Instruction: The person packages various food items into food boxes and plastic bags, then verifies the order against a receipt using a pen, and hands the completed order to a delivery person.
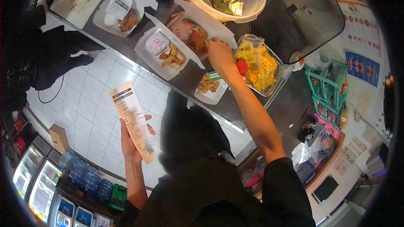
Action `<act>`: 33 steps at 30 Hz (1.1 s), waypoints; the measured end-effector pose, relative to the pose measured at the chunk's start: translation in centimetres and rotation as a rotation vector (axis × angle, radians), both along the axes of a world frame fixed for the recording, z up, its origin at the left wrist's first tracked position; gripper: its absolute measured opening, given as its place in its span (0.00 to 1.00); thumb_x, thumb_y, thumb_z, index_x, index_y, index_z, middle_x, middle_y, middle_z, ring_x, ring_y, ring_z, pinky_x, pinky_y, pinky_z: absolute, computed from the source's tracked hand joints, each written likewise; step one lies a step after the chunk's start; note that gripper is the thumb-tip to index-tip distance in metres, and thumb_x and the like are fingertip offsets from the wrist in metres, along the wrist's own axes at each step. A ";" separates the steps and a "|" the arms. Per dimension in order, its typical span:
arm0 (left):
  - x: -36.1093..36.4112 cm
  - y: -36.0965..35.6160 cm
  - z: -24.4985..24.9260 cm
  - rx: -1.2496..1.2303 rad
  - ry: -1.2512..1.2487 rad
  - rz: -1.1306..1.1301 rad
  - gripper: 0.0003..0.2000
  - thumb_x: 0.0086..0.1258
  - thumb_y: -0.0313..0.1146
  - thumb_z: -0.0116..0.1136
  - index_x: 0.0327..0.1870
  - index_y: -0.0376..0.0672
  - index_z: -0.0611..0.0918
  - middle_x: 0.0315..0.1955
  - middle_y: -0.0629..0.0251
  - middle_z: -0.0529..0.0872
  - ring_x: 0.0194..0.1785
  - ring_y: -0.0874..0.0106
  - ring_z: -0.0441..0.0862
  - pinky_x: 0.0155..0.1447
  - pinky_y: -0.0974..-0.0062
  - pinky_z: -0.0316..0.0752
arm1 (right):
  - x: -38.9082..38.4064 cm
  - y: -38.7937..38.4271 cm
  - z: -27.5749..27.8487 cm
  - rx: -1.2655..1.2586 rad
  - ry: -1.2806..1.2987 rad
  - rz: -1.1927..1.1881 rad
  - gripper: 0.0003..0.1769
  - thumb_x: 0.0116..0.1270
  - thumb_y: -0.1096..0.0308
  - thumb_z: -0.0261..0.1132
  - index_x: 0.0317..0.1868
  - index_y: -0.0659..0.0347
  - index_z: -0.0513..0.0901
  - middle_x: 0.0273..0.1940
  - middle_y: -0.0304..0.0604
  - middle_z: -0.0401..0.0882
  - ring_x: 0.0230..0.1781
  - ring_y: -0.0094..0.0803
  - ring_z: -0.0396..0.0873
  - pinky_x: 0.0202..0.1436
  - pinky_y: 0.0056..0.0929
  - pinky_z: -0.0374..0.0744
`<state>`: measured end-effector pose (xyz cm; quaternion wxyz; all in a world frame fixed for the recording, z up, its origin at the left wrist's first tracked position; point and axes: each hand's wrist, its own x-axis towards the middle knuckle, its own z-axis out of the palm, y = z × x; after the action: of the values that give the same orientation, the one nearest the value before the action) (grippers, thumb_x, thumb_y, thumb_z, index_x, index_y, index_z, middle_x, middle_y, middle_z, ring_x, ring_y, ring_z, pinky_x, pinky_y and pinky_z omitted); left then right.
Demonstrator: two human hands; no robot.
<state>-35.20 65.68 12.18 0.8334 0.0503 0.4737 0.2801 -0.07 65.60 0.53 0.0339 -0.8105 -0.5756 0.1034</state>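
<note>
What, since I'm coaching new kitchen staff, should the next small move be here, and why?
Probably fold the paper liner over the fried food: the right hand already rests at the liner's edge, that box lies open, and the left hand is taken up holding the printed slip clear of the counter.

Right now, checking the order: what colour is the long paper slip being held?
The long paper slip is white with black print; head view.
</note>
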 end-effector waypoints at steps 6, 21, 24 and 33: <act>3.8 0.0 3.3 -0.008 -0.357 -0.075 0.35 0.74 0.63 0.31 0.69 0.39 0.61 0.54 0.39 0.75 0.43 0.56 0.84 0.42 0.61 0.84 | -4.8 -13.7 9.1 0.309 0.327 -0.346 0.18 0.60 0.77 0.63 0.52 0.57 0.81 0.44 0.45 0.81 0.35 0.46 0.83 0.37 0.39 0.80; 14.0 -7.2 10.3 0.031 -0.825 -0.320 0.43 0.69 0.70 0.24 0.72 0.39 0.57 0.61 0.38 0.70 0.49 0.52 0.81 0.54 0.53 0.76 | -12.1 -36.2 2.4 0.275 0.711 -0.924 0.13 0.67 0.69 0.62 0.51 0.57 0.82 0.34 0.48 0.86 0.32 0.35 0.85 0.36 0.30 0.78; 13.0 -8.1 10.6 0.003 -0.822 -0.286 0.44 0.69 0.70 0.26 0.72 0.38 0.57 0.61 0.37 0.70 0.49 0.49 0.80 0.54 0.50 0.76 | -11.5 -37.1 1.9 0.157 0.680 -0.827 0.13 0.67 0.66 0.62 0.50 0.60 0.81 0.33 0.49 0.85 0.34 0.40 0.84 0.38 0.34 0.78; 2.9 -1.7 8.6 0.362 -0.461 0.017 0.29 0.75 0.57 0.37 0.72 0.54 0.57 0.63 0.43 0.66 0.49 0.55 0.75 0.54 0.47 0.73 | -10.1 -37.1 1.6 0.239 0.588 -0.831 0.19 0.60 0.76 0.65 0.54 0.60 0.78 0.38 0.46 0.85 0.29 0.40 0.84 0.35 0.33 0.80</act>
<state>-32.29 63.99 20.79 0.8942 0.1295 0.2145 0.3710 -10.22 28.51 2.13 0.3243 -0.8977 -0.1794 0.2382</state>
